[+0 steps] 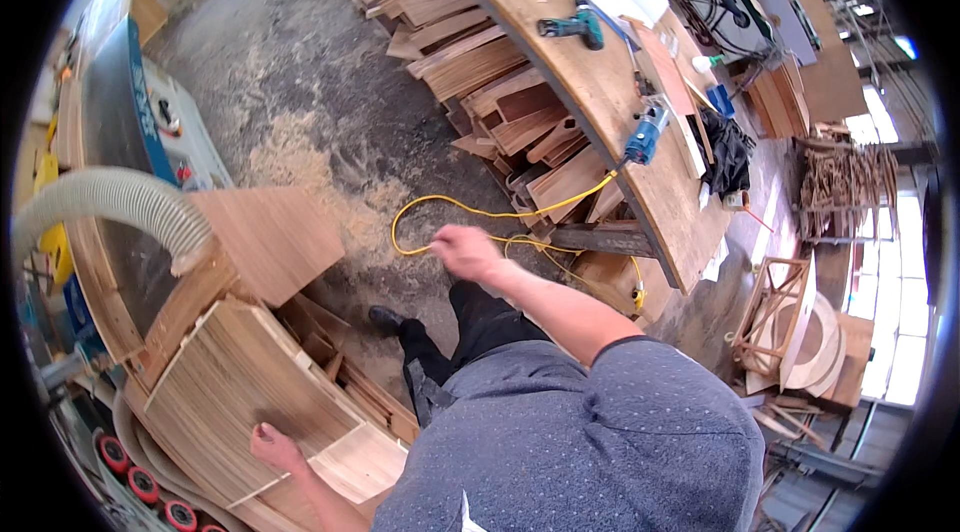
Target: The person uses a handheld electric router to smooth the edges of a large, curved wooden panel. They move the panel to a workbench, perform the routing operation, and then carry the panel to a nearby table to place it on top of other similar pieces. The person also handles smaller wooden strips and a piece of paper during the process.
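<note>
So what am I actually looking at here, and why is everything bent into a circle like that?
This is one picture from a wide fisheye camera worn on a person's head, looking down, so straight edges curve toward the rim. There is no machine arm; the blue-grey shirt and the two bare hands belong to the wearer. The left hand rests flat on a stack of thin wood sheets at the lower left. The right hand swings free and holds nothing, above a yellow cable looped on the sawdust-covered floor. To the right runs a long wooden workbench carrying a teal cordless drill and a blue power tool. Wood offcuts are heaped under its edge. A ribbed grey dust hose curves in at the left.
</note>
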Demonstrator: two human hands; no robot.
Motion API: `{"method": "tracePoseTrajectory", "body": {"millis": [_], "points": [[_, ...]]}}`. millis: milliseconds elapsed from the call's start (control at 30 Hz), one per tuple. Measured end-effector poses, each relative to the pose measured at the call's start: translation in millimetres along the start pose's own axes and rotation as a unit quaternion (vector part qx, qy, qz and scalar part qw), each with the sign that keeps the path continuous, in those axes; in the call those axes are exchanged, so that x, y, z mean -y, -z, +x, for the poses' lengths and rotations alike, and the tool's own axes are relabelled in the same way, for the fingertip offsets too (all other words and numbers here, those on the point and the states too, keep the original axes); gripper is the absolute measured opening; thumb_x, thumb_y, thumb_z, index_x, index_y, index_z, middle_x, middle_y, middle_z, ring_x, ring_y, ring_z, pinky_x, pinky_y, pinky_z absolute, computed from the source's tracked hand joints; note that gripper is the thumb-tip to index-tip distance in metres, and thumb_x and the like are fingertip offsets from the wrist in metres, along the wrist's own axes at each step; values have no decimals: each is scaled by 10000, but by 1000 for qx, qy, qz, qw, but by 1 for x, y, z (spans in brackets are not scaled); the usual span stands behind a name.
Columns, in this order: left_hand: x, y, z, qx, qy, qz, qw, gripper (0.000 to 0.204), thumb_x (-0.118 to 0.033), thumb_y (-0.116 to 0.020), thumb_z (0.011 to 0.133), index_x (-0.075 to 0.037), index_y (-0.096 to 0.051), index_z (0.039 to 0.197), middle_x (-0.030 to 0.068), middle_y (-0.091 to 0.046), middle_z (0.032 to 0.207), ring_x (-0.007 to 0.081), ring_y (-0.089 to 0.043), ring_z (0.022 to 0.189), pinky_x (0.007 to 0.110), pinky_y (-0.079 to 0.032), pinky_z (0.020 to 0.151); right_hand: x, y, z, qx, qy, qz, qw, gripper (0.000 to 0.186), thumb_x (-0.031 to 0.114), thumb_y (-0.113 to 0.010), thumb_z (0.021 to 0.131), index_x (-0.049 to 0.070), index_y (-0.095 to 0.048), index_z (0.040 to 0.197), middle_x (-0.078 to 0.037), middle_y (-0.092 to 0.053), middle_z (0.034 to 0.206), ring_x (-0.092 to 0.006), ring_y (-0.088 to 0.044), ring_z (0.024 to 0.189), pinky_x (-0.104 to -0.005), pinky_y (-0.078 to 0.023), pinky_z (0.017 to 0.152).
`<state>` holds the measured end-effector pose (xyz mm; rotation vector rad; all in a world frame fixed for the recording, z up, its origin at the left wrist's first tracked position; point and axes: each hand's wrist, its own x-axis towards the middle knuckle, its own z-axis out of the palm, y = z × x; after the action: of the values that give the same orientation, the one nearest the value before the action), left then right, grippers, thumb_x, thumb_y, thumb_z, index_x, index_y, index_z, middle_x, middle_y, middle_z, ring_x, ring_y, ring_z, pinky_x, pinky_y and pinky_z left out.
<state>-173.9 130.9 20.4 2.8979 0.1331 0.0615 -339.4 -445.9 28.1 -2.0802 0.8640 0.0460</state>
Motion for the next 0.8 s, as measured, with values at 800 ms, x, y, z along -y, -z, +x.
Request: {"method": "tracePoseTrajectory", "body": {"millis": [800], "points": [[-334,33,-71,167,-107,-201,959,258,-246,-683,979,12,-685,966,38,-653,839,129,-572,802,296,-489,760,-311,380,50,-391,-405,226,795,414,294,-854,666,-36,-712,872,-123,-725,826,-224,-706,698,-377,-566,618]]}}
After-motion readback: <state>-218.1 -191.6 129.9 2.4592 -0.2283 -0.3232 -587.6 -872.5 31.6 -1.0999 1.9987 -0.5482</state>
